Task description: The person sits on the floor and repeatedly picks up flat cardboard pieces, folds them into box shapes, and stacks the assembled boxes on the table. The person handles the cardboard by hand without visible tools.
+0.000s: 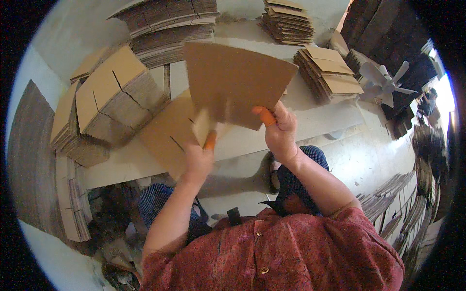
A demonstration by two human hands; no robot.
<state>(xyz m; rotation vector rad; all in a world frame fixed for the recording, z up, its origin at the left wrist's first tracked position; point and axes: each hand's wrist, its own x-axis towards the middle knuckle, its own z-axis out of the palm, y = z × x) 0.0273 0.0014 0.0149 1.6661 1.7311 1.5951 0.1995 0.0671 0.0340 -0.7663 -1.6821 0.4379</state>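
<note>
A brown cardboard sheet [238, 77] is tilted up over the low table in front of me. My right hand [282, 133] grips its lower right corner, an orange cover on the thumb. By the sheet's lower left, my left hand [198, 157] is closed on a pale cardboard flap [201, 127], with an orange cover on one digit. The flap is smeared by motion, and I cannot tell whether it belongs to the sheet. Under and left of the hands, a slotted cardboard sheet [162, 133] lies flat on the table.
Slotted cardboard stacks stand left [114, 97], at the back [172, 36], far back [287, 22] and right [330, 72]. A pale fan [387, 83] is beyond the right stack. My knees flank the table's near edge [238, 154]. More cardboard [388, 194] lies low at right.
</note>
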